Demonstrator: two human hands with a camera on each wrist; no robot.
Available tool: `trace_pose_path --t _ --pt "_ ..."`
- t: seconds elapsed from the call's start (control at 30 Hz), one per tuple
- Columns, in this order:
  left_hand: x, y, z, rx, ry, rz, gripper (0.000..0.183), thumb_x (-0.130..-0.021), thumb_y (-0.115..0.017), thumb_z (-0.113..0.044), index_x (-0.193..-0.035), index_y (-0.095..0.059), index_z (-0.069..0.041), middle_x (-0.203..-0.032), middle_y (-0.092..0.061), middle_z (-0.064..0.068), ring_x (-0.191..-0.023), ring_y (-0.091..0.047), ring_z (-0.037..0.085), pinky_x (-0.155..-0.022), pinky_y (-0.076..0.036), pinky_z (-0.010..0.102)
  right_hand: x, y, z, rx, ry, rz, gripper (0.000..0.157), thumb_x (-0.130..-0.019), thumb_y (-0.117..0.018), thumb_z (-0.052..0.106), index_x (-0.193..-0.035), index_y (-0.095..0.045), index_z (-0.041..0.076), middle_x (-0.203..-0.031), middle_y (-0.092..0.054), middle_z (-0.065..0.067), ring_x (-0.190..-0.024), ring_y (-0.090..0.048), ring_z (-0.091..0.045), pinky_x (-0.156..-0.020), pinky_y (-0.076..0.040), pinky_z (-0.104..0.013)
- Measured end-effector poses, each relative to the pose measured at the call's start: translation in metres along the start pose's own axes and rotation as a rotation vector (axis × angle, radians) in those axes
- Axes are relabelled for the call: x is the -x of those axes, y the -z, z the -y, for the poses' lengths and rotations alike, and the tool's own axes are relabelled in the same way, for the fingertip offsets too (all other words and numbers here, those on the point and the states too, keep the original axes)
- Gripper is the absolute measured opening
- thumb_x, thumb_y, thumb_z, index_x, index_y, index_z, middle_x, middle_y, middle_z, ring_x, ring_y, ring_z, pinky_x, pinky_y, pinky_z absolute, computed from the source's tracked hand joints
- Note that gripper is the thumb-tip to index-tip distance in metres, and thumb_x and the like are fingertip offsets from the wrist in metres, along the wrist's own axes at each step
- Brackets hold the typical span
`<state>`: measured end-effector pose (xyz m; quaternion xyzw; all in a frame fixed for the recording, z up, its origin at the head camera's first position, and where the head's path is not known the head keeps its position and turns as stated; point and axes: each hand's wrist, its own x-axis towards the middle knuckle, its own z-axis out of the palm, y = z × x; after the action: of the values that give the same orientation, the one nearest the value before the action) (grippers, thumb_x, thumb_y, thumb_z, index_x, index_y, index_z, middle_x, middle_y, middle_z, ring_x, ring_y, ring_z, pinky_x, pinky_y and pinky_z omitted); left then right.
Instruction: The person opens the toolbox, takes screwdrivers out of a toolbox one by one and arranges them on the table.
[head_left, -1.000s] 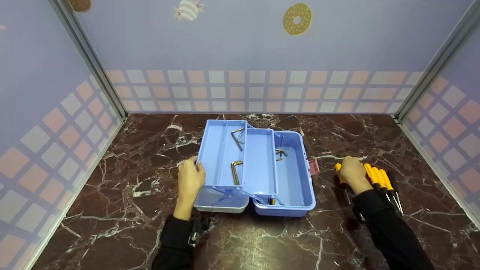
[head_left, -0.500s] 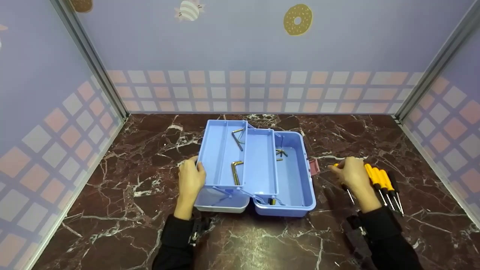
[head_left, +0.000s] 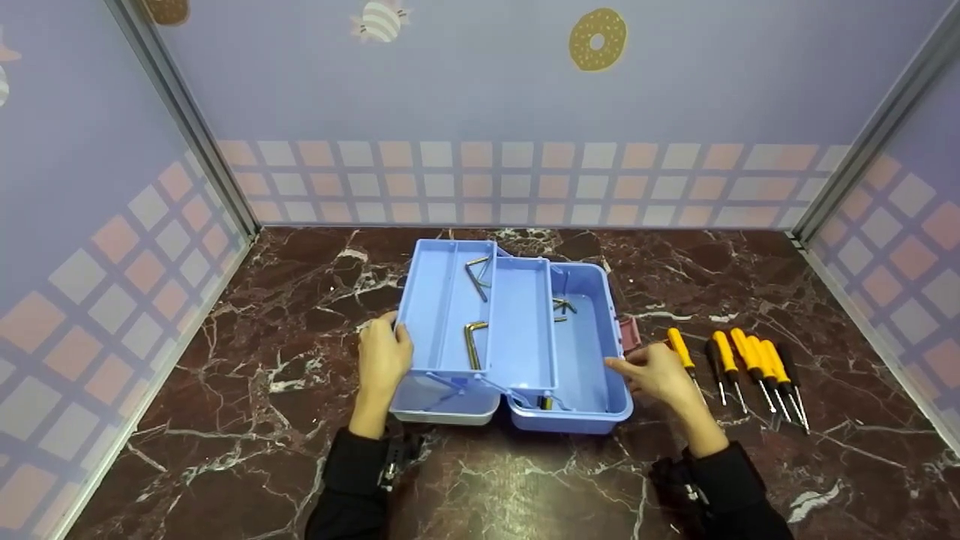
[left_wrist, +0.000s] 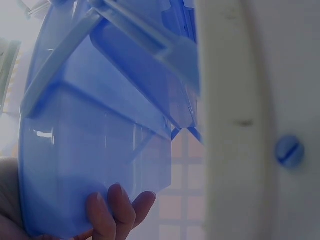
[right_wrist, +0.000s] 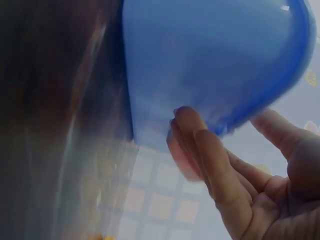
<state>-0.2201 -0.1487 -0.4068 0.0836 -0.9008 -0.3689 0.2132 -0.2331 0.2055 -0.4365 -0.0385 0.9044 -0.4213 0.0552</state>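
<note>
A light blue toolbox [head_left: 592, 424] stands with its tiered trays spread out to the left. My left hand [head_left: 382, 360] grips the left edge of the upper tray [head_left: 427, 300], thumb above and fingertips underneath, as the left wrist view shows. My right hand [head_left: 660, 375] is at the box's right rim, thumb over the rim and fingers along the outer wall, spread apart in the right wrist view. Beside the hand is the pink latch [head_left: 628, 334]. Brass-coloured hex keys [head_left: 472, 345] lie in the upper tray, with a few more in the box's bottom.
Several screwdrivers [head_left: 725, 352] with yellow or black handles lie in a row right of the box. One yellow-handled screwdriver [head_left: 679, 349] lies closest to my right hand. Patterned walls [head_left: 525, 180] enclose the dark marble tabletop [head_left: 300, 465] at the back and sides.
My right hand has left the screwdrivers and moved left to the toolbox's right rim, uncovering the screwdrivers beneath it. My left hand has stayed on the tray edge.
</note>
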Motion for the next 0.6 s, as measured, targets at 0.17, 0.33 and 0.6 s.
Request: trace_pose_path --t 0.17,0.33,0.6 --pt "0.0 0.001 0.0 0.002 -0.008 0.002 0.026 -0.084 -0.048 -0.002 -0.104 -0.059 0.011 -0.099 -0.058 0.029 -0.091 -0.055 0.043 -0.076 -0.044 0.05 -0.001 -0.005 0.0 0.115 0.068 -0.042 0.024 -0.078 -0.065 0.017 -0.062 -0.064 -0.001 -0.047 -0.054 -0.004 -0.039 -0.047 -0.01 -0.039 -0.038 -0.023" --pt "0.0 0.002 0.001 0.005 -0.015 0.019 0.026 -0.084 -0.049 -0.002 -0.104 -0.059 0.011 -0.098 -0.058 0.029 -0.092 -0.055 0.043 -0.076 -0.043 0.05 -0.001 -0.006 0.0 0.143 0.086 -0.054 0.022 -0.078 -0.065 0.014 -0.06 -0.062 0.001 -0.045 -0.048 0.003 -0.039 -0.043 -0.007 -0.039 -0.036 -0.023" --pt "-0.001 0.017 0.01 0.082 -0.108 0.035 0.035 -0.093 -0.041 -0.013 -0.069 -0.058 0.006 -0.065 -0.056 0.021 -0.068 -0.056 0.037 -0.065 -0.043 0.046 -0.001 -0.006 0.0 0.204 0.142 -0.088 0.026 -0.076 -0.066 0.014 -0.054 -0.056 0.006 -0.046 -0.044 0.006 -0.044 -0.041 -0.009 -0.045 -0.035 -0.026"
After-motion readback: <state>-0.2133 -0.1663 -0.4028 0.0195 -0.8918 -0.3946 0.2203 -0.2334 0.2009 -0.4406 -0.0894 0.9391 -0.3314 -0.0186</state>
